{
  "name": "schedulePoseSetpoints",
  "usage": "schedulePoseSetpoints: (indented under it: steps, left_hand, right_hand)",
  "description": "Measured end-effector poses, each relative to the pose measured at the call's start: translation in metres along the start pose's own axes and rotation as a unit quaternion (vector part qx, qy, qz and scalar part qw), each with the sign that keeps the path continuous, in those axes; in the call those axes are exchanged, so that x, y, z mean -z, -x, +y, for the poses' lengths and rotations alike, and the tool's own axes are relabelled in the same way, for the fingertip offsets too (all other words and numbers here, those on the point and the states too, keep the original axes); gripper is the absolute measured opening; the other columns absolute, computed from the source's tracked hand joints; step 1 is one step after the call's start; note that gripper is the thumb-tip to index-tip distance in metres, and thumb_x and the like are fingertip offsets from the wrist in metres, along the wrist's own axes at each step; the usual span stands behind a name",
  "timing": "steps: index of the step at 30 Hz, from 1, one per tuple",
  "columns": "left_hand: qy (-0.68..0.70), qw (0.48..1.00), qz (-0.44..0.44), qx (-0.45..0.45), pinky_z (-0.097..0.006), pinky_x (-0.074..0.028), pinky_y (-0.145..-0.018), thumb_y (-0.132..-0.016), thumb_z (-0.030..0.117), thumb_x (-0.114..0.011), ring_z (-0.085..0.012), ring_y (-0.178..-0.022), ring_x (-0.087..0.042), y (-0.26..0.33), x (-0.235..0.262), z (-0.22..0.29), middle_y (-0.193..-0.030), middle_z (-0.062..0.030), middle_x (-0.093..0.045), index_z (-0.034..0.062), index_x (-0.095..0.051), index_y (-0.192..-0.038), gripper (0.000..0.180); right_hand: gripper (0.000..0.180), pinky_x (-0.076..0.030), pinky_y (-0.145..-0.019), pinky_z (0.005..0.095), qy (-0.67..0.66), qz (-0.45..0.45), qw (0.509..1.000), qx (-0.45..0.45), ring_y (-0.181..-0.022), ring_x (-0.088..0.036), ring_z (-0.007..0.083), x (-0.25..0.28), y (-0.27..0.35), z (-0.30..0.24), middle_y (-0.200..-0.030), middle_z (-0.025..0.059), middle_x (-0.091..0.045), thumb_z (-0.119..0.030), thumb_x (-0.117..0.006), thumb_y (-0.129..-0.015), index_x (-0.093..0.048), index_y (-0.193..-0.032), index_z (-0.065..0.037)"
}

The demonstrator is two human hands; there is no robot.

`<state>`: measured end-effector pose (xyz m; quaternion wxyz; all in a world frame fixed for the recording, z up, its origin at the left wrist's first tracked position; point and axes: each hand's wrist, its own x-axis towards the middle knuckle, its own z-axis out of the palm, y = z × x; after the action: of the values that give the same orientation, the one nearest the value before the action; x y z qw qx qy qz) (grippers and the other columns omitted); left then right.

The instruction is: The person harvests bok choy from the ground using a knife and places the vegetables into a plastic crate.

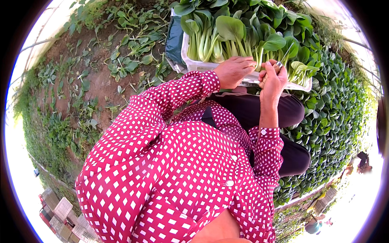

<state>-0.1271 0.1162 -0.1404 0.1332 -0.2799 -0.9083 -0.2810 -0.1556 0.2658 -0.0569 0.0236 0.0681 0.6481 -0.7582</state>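
A white plastic crate in front of my knees holds upright bok choy with pale stems and broad green leaves. My left hand is at the crate's near rim, its fingers curled together against the stem bases; whatever they grip is hidden. Just to its right, my right hand is closed around a knife. The knife's metal collar shows above the fist, and its thin blade points up and away over the leaves. A pale stem stands between the two hands.
Dense leafy plants grow on the right. On the left lies brown soil with scattered green plants. A dark green sheet is against the crate's left side. Stacked crates stand at the lower left.
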Motion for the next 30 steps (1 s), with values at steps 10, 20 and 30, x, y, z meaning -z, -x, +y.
schedulePoseSetpoints:
  steps: [10,20,30]
  left_hand:
    - [-0.026,1.000,-0.001,-0.018,-0.042,-0.038,-0.108,-0.079,-0.001,-0.062,-0.0270,-0.138,-0.040,0.011,0.006,-0.001,-0.142,-0.0087,-0.048,0.0035,-0.053,-0.132,0.054]
    - [-0.042,0.998,-0.041,-0.022,-0.046,-0.038,-0.103,-0.075,0.008,-0.066,-0.0346,-0.119,-0.049,0.012,-0.001,-0.007,-0.120,-0.0138,-0.054,0.0047,-0.057,-0.121,0.048]
    - [-0.063,0.993,0.014,-0.099,-0.041,-0.040,-0.101,-0.077,0.006,-0.062,-0.0263,-0.124,-0.053,-0.061,0.015,0.027,-0.128,-0.0093,-0.059,0.0050,-0.058,-0.125,0.048]
  right_hand:
    - [0.015,-0.043,-0.047,0.0226,0.025,0.038,0.998,0.043,-0.052,-0.054,0.0098,0.011,-0.016,0.001,-0.075,0.0034,-0.058,-0.008,-0.063,-0.090,-0.058,-0.102,0.001]
    - [0.025,-0.050,-0.072,0.0289,0.271,-0.093,0.934,0.215,-0.074,-0.059,0.0135,-0.028,-0.022,0.042,-0.090,0.0085,-0.063,-0.004,-0.063,-0.085,-0.061,-0.109,0.002]
    - [0.015,-0.048,-0.054,0.0282,0.114,0.058,0.991,0.048,-0.058,-0.059,0.0134,0.058,-0.064,0.008,-0.071,0.0057,-0.062,-0.005,-0.068,-0.077,-0.060,-0.087,0.002]
